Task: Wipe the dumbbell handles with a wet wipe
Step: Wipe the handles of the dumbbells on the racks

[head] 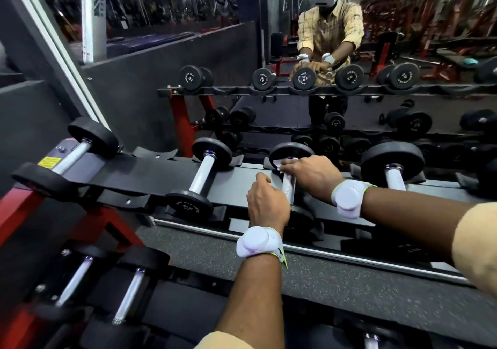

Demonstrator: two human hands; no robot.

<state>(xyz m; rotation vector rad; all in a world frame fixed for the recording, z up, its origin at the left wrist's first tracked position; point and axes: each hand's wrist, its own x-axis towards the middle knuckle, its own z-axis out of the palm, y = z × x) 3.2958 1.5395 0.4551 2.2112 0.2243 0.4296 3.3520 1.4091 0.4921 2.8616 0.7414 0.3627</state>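
White wet wipe (278,163) sits at the centre of the frame, held by the right hand (312,172), whose fingers curl with it around the far end of the chrome dumbbell handle (289,186). Just below, the left hand (266,203) grips the near end of it. This dumbbell (291,151) lies on the black rack (134,171).

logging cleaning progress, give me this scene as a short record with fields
place: gym rack facing a mirror
item in work: dumbbell, third from the left on the top shelf
right hand: grips a white wipe at the far end of the handle
left hand: grips the near end of the same dumbbell
neighbours: left dumbbell and right dumbbell, no hand on either
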